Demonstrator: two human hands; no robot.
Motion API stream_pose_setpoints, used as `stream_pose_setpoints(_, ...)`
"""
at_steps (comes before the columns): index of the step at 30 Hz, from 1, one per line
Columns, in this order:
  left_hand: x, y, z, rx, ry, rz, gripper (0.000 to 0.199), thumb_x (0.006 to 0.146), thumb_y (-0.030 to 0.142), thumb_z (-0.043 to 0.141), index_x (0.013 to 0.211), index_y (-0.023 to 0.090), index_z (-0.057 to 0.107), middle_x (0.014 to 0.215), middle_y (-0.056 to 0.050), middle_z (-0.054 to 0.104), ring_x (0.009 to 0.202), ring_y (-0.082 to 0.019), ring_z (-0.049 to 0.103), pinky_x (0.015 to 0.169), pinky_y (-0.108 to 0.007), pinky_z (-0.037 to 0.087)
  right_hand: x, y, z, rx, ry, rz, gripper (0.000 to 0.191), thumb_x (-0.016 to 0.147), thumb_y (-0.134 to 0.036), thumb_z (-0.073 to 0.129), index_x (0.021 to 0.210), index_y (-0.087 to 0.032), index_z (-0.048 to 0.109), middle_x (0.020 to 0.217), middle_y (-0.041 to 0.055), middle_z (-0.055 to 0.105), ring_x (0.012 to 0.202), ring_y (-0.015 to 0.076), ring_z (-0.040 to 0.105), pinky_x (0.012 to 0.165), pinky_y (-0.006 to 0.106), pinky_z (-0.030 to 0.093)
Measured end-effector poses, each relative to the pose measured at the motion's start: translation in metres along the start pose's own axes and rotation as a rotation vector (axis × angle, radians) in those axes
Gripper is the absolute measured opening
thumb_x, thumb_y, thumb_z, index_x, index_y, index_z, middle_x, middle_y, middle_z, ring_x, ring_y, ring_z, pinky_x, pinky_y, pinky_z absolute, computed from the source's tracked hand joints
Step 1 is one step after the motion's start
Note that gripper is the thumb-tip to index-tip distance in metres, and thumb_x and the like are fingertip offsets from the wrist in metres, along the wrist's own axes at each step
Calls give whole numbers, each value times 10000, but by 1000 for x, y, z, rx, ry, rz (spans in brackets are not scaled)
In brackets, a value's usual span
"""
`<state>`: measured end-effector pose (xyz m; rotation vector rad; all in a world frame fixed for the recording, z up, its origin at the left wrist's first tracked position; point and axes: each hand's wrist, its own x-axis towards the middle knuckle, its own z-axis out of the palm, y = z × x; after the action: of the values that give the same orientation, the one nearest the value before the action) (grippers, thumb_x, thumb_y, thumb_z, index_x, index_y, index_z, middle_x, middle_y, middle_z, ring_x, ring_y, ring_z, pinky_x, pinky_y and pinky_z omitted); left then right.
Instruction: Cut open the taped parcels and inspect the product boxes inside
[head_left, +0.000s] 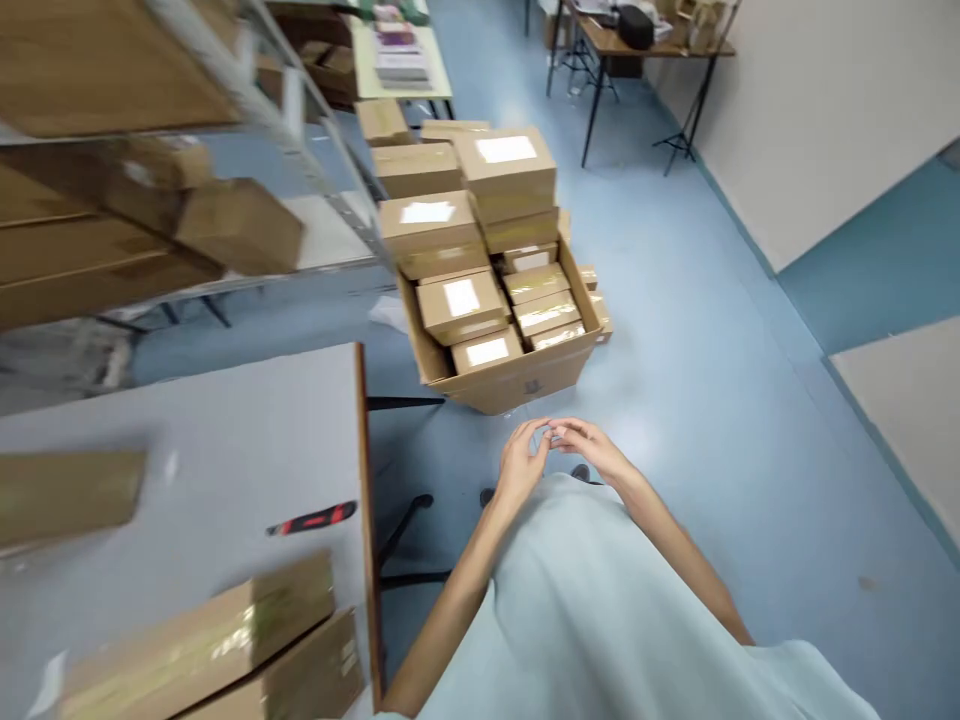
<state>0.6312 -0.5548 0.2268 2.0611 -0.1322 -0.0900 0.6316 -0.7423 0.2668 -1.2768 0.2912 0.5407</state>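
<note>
My left hand [523,458] and my right hand [592,447] are held up in front of my body, over the floor. Their fingertips meet or nearly meet. The fingers are loosely bent with the left thumb apart, and I see nothing in either hand. Just beyond them stands a large open carton [517,388] on the floor, filled with smaller taped boxes [459,305], several with white labels. A red and black box cutter [313,519] lies on the grey table [247,430] to my left, apart from my hands.
Long taped boxes [217,640] lie at the table's near edge, another box [67,495] farther left. A metal shelf frame [300,140] with cartons stands at upper left. Black chair or stand legs [405,530] jut out beside the table. A brown desk [615,40] stands by the wall.
</note>
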Motion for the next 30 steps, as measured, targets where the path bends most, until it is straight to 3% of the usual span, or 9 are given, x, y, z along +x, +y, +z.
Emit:
stream_pose_setpoints(3,42,27,45,18,-125,7,328,1102,385,591,1306,246,806,1358,-121,843,1295,-321,796,1164,-515,628,1,-20,-64,40,108,-11,567,849,-697,926,1202,-261,846,1257,108,876,1140,286,842,1132,491,609)
stream_pose_setpoints(7,104,50,92,25,-216,-2,334,1104,379,590,1327,258,808,1386,-107,840,1317,-311,791,1175,-491,627,27,-50,-135,60,197,-24,561,859,-700,916,1209,-270,832,1336,123,868,1174,299,844,1121,484,611)
stream_pose_setpoints(12,198,50,152,-17,-329,-83,372,1082,358,598,1370,239,801,1418,-111,835,1223,-293,823,1092,-458,663,85,-93,-213,29,285,-6,580,886,-710,882,1249,-261,823,1380,135,856,1196,288,835,1112,457,609)
stream_pose_setpoints(18,325,52,217,-155,-382,-212,353,1040,309,647,1345,224,804,1433,-118,835,1363,-303,786,1230,-496,608,154,-156,-292,-39,393,128,593,859,-710,890,1242,-264,813,1375,139,852,1213,322,824,1137,498,592)
stream_pose_setpoints(25,446,56,253,-230,-306,-376,353,1065,280,642,1381,224,788,1481,-124,813,1411,-295,768,1208,-456,619,239,-223,-374,-150,367,229,613,896,-717,840,1299,-256,797,1416,146,833,1267,330,798,1154,505,581)
stream_pose_setpoints(30,513,32,261,-184,-214,-562,371,1066,285,663,1409,189,767,1507,-150,793,1424,-309,754,1190,-436,608,338,-246,-433,-232,252,345,587,869,-695,865,1247,-250,810,1361,146,842,1285,323,764,1143,523,596)
